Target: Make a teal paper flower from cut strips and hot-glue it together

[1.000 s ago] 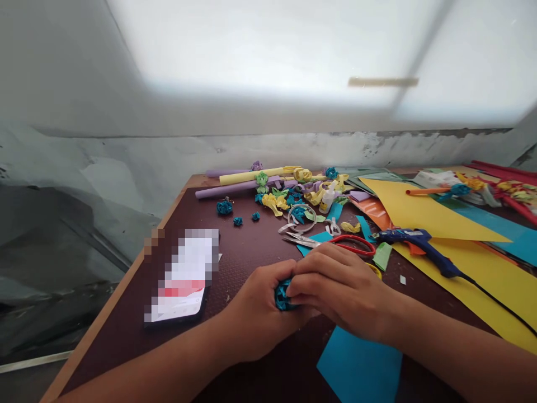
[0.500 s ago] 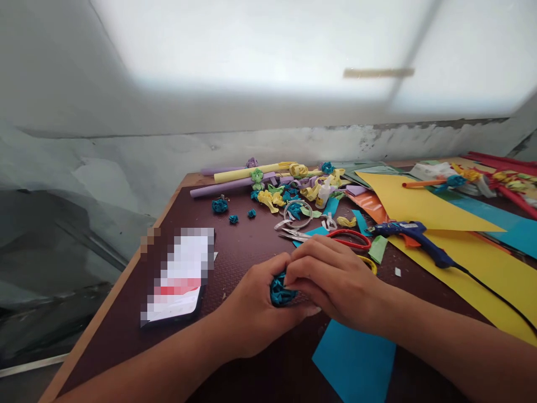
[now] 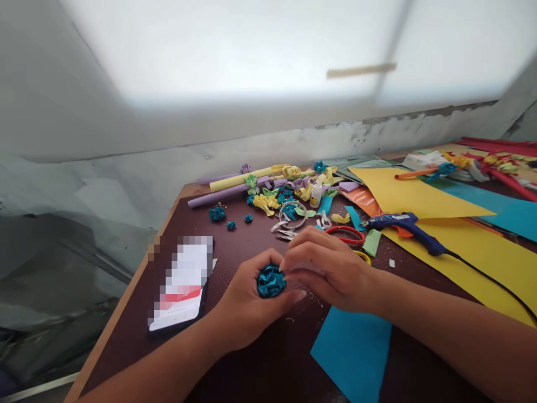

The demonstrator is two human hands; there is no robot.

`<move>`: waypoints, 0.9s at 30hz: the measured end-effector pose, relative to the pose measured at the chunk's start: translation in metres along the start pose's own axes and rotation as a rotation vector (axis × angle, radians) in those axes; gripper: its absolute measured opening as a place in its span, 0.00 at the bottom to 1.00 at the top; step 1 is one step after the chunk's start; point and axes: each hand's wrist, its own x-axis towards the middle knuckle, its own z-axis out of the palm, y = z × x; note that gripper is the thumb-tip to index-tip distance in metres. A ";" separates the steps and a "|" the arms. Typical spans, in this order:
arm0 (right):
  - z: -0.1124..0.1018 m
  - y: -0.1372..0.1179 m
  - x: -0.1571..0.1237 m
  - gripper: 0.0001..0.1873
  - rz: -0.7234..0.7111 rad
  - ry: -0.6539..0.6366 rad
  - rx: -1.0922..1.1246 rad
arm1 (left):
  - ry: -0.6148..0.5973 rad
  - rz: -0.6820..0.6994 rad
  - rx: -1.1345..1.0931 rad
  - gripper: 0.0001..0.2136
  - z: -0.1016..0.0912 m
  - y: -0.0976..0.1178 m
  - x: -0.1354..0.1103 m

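Observation:
My left hand (image 3: 245,299) is curled round a rolled blue paper flower (image 3: 271,281), which sits upright in its fist just above the dark brown table (image 3: 235,246). My right hand (image 3: 325,266) is closed beside it, fingertips pinching at the flower's right edge. A blue paper sheet (image 3: 352,352) lies under my right wrist. Red-handled scissors (image 3: 342,235) lie just beyond my right hand.
A phone (image 3: 181,285) lies left of my hands. A blue glue gun (image 3: 405,226) with a black cord rests on yellow paper (image 3: 419,196) to the right. Small paper flowers, rolled paper tubes (image 3: 235,178) and scraps crowd the far side by the wall.
The blue flower has turned up into fuller view in my left hand. My right hand's fingers have shifted to its right side. The view has swung slightly right.

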 end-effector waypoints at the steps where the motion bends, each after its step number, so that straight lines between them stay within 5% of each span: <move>1: -0.001 0.000 -0.001 0.05 -0.003 -0.009 -0.005 | -0.004 0.008 -0.016 0.13 -0.002 -0.002 -0.001; 5: -0.001 -0.002 -0.002 0.08 -0.005 -0.022 -0.041 | -0.067 0.038 -0.180 0.14 -0.005 -0.011 -0.008; 14: -0.001 -0.005 -0.002 0.13 0.008 -0.089 -0.099 | -0.004 0.044 -0.265 0.11 -0.003 -0.013 -0.008; 21: -0.005 -0.003 0.001 0.02 -0.019 -0.171 -0.159 | -0.027 0.032 -0.362 0.11 -0.001 -0.014 -0.007; 27: -0.004 -0.007 -0.001 0.04 0.022 -0.107 -0.023 | 0.000 0.009 -0.309 0.12 -0.002 -0.012 -0.007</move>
